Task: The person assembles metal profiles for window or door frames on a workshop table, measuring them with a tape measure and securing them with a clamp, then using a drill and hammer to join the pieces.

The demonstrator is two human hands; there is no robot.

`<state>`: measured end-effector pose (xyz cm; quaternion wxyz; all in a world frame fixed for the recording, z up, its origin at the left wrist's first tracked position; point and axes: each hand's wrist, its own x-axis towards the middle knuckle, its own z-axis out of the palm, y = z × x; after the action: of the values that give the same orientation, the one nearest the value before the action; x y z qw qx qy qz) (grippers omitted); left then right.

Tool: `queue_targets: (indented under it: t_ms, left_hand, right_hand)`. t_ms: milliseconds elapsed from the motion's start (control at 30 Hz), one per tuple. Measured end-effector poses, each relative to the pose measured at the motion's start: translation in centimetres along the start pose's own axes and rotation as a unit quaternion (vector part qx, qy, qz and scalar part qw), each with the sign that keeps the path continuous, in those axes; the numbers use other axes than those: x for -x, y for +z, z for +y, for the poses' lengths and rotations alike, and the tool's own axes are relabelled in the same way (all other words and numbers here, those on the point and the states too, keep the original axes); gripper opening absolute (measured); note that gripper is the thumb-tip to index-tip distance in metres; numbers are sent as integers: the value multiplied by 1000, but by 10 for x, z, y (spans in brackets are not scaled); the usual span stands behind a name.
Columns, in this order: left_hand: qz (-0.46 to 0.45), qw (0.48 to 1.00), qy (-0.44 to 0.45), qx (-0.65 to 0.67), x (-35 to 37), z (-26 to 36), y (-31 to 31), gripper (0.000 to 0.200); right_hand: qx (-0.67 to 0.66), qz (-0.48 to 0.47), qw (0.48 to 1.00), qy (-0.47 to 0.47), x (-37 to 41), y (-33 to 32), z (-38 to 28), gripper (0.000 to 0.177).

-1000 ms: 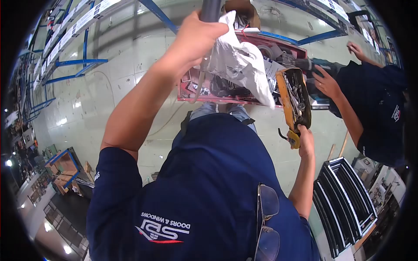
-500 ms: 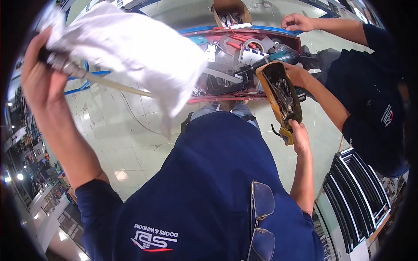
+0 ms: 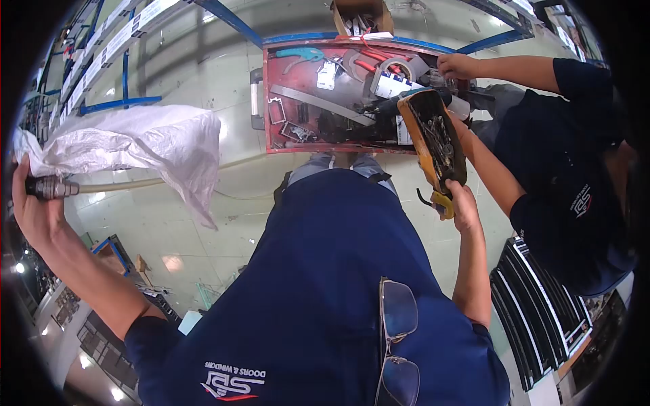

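Note:
On the far left, my left hand (image 3: 42,213) is closed around a hose coupling (image 3: 57,187) with a black end and metal fitting; a pale hose (image 3: 122,184) runs from it. A white woven sack (image 3: 135,145) hangs from the same fingers, spread out to the right. My right hand (image 3: 464,206) grips the near end of a long orange-yellow container (image 3: 418,135), dark inside, tilted and holding many small metal pieces (image 3: 443,149). By my right thumb is a yellow piece with a black hook (image 3: 441,203). A co-worker's hand (image 3: 457,125) is at the container's far side.
A red tray (image 3: 269,101) ahead holds teal locking pliers (image 3: 301,54), a metal strip (image 3: 323,103), a tape roll (image 3: 396,66) and a power tool. A co-worker (image 3: 562,169) stands at the right, other hand over the tray. Black frames (image 3: 535,311) stand lower right.
My left hand has lowered and moved left, bringing the sack down and away from the tray, which now shows more fully. My right hand keeps the container; the co-worker's far hand has come down to the tray.

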<state>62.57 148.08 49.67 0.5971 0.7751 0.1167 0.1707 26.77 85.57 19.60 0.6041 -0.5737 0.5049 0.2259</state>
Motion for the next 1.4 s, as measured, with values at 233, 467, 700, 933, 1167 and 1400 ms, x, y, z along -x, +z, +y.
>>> queue_targets:
  t_ms: [233,467,700,933,1167,1400]
  left_hand:
    - [-86,988,92,-89,36,-59,-69,40]
    - [54,988,-103,98,50,-79,-75,33]
    - [14,978,-144,149,66,-97,-78,34]
    - [49,980,-150,123,96,-93,-63,37]
    - [73,977,-149,131,111,-96,-83,33]
    - [100,970,-150,161,122,-109,-111,35]
  right_hand:
    - [-4,0,1000,20,7,7,-16,42]
    - [31,15,999,15,15,22,-34,41]
    - [115,-29,993,5,4,65,-46,36]
    - [170,-167,970,51,-34,147,-58,34]
    - [247,-156,950,106,-89,195,-57,36]
    - [124,-146,965,179,-128,181,-62,41]
